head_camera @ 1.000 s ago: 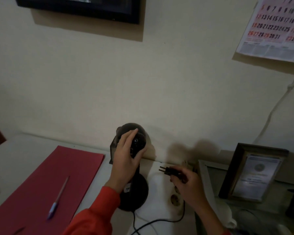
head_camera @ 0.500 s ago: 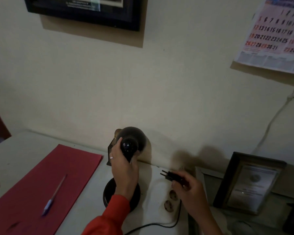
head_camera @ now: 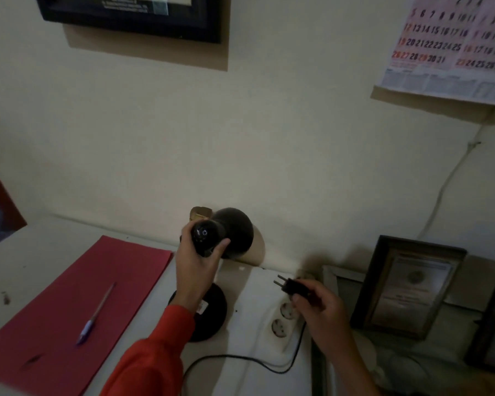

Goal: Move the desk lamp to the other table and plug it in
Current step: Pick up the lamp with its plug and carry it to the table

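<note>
With the black dome-headed desk lamp (head_camera: 212, 270) standing on the white table (head_camera: 240, 370), our left hand (head_camera: 196, 265) clasps its head while our right hand (head_camera: 319, 307) pinches the black two-pin plug (head_camera: 287, 285) above the white power strip (head_camera: 282, 320), not yet inserted.

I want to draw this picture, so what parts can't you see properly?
- Lamp stem: hidden behind the left hand, head view.
- Power strip far end: covered by the right hand holding the plug.
- Calendar: cut off by the right edge.
- Framed certificate text: too dim and blurred.
</note>
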The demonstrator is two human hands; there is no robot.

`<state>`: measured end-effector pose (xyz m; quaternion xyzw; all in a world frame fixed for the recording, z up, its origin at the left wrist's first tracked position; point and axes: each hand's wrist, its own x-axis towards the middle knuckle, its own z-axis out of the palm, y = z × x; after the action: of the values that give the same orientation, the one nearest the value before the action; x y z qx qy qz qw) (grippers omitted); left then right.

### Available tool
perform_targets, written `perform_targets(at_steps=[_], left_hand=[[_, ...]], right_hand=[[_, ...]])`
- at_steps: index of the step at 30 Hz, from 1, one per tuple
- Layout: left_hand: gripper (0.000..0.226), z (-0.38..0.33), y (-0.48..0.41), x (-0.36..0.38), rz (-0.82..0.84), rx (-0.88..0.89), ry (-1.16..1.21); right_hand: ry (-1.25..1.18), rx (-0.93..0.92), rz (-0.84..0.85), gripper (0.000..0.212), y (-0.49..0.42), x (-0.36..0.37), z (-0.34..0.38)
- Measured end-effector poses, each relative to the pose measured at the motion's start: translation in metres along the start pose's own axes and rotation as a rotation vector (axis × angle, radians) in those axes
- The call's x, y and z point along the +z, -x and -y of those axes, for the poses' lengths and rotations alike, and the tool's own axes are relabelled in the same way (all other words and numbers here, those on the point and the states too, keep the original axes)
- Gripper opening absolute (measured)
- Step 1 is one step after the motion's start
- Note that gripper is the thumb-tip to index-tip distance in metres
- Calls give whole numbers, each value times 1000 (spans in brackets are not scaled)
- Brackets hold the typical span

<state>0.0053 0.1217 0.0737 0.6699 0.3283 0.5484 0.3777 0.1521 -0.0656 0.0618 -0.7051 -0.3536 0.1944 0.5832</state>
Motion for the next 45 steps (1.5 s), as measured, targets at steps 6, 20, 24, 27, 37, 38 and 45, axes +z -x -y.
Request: perform_targets(at_steps=[6,20,24,27,37,38,45], left_hand=[[59,-16,-3,-23,-1,153,116],[60,-120,24,-56,385,441,331],[59,-147,56,-44,490,486,423],[58,-175,82,-30,540,507,502],[59,-278,219,7,720,503,706],[60,-288,237,10,744,499,736],[59,-351,362,25,908,454,853]], right_hand=[[-184,-6,-109,20,17,-11,28],[-160,-192,-482,30,135,-59,113],[-113,-159,-621,29,181,-83,126],[-106,-157,-722,20,220,-105,135],[-97,-221,-952,16,383,-188,152],[-92,-227,-969,17,403,-196,154],[-20,-143,-1170,13,554,-236,164]])
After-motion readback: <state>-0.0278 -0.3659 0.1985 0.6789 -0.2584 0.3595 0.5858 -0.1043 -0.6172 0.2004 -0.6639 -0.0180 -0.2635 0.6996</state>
